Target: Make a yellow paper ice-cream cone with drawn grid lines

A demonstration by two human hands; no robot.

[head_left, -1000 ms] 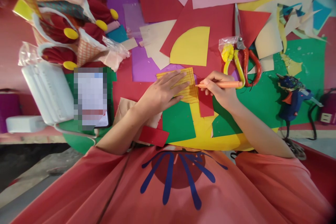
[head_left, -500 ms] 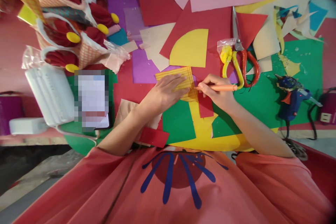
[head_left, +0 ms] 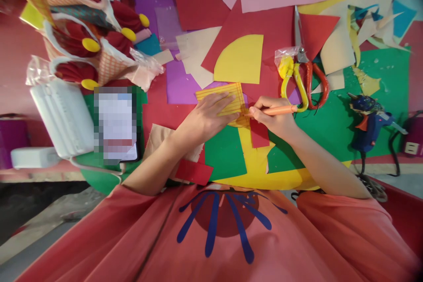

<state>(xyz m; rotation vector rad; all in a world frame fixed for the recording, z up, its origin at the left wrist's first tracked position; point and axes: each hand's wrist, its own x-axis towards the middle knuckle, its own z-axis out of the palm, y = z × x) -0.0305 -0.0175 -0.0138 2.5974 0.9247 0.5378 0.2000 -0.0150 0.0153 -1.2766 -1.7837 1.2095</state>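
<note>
My left hand lies flat with outstretched fingers on a yellow quarter-circle paper marked with orange lines. Part of that paper is hidden under the hand. My right hand pinches an orange pen, its tip at the right side of the lined paper. Just beyond lies a plain yellow quarter-circle paper on red paper. A small red strip of paper lies below the pen tip.
Scissors with red and yellow handles lie to the right. A blue glue gun sits farther right. A phone, a white device and several paper cones occupy the left. Paper scraps lie at the upper right.
The pen and my right hand have shifted very slightly at the paper's right side. My left hand stays in place on the paper; the view has tilted a touch.
</note>
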